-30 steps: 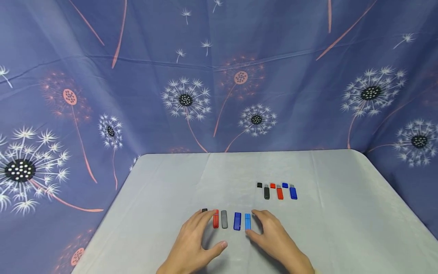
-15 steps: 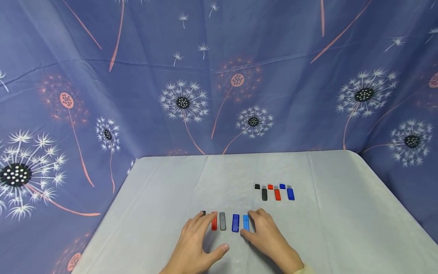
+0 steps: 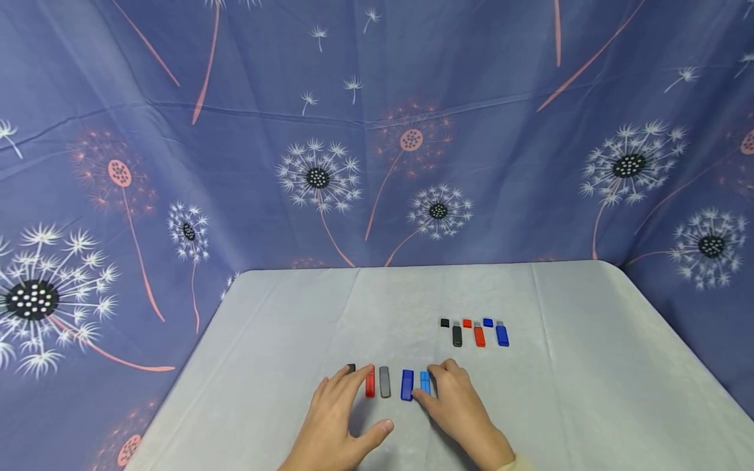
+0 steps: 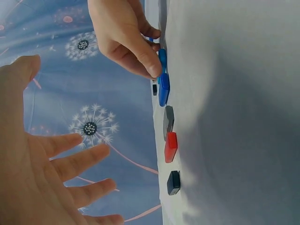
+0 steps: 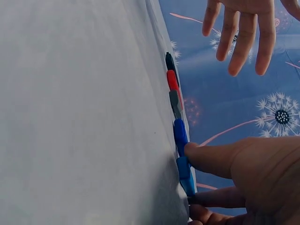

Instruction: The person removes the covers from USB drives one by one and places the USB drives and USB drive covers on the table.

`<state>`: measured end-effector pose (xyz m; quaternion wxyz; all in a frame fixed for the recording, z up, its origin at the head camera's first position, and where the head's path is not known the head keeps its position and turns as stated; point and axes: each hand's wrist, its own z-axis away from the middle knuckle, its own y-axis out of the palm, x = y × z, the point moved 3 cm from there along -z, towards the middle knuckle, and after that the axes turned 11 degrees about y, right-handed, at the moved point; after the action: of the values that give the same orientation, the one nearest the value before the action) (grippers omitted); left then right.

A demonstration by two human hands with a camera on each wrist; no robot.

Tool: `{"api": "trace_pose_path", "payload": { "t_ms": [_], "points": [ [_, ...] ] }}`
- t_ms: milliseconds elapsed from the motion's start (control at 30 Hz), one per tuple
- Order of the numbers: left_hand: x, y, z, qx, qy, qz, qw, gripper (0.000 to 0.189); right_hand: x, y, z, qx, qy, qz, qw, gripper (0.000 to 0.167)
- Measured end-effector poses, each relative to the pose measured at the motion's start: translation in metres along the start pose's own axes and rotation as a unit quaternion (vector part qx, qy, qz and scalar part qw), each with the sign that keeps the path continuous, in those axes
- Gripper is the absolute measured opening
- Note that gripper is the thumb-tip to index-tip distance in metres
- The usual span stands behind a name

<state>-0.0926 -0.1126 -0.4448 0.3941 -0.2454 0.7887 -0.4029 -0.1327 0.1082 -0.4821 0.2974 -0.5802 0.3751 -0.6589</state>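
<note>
A near row of small USB sticks lies on the table, roughly parallel: black (image 4: 174, 183), red (image 3: 370, 382), grey (image 3: 385, 382), dark blue (image 3: 407, 384) and light blue (image 3: 425, 382). My right hand (image 3: 461, 404) is at the light blue stick, its index finger near the far end. The right thumb (image 5: 211, 159) lies at the side of the dark blue stick, across the near end of the light blue one. I cannot tell whether it presses either. My left hand (image 3: 337, 418) hovers with spread fingers at the row's left end, holding nothing and covering most of the black stick.
Farther back lie uncapped USB sticks in black (image 3: 457, 335), red (image 3: 480, 336) and blue (image 3: 502, 335). A loose cap of matching colour sits beside each, such as the red cap (image 3: 467, 323). A blue dandelion-print curtain (image 3: 365, 163) rises behind the white table (image 3: 283, 327).
My right hand has shifted slightly left, its thumb moving from the light blue stick's near end toward the dark blue stick. The left hand stays nearly still; the head view tilted a little.
</note>
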Motion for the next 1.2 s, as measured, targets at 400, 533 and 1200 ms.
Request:
{"api": "trace_pose_path", "payload": {
  "t_ms": [400, 533, 1200],
  "points": [
    [0.0011, 0.0009, 0.0016, -0.004, -0.016, 0.001, 0.9999, 0.077, 0.0038, 0.0034, -0.0019, 0.015, 0.006, -0.001, 0.9999, 0.051],
    [0.0015, 0.0008, 0.0015, -0.004, -0.019, 0.003, 0.9998, 0.077, 0.0043, 0.0029, -0.0018, 0.015, 0.01, -0.01, 0.9998, 0.049],
    [0.0062, 0.0037, 0.0025, -0.014, -0.02, 0.013, 0.9996, 0.086, 0.0026, 0.0008, -0.0056, 0.018, 0.026, -0.048, 0.9983, 0.049]
  ]
}}
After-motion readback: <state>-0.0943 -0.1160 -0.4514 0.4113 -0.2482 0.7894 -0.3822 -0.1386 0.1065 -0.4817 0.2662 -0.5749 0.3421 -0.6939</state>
